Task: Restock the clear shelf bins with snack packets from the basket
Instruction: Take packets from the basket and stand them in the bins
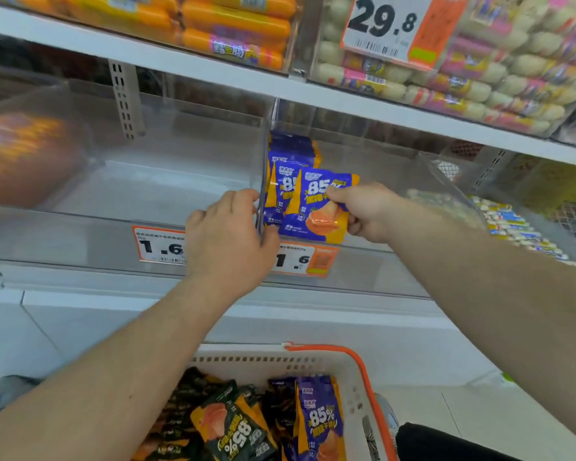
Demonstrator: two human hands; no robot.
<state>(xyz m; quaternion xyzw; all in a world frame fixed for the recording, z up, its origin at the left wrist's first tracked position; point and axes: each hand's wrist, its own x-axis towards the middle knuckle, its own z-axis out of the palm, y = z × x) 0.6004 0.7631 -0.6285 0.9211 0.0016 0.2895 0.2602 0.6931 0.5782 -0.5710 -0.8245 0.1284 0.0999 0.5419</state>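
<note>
left of centre, the left hand [228, 234] curls its fingers over the front edge of the divider [262, 181] between two clear bins. just right of it, the right hand [363, 211] pinches a blue snack packet [316, 207] (marked 85%) inside the right bin [396, 168] — touching the packets stood behind it. near and below, the basket [343, 364] holds more packets — black and blue.
</note>
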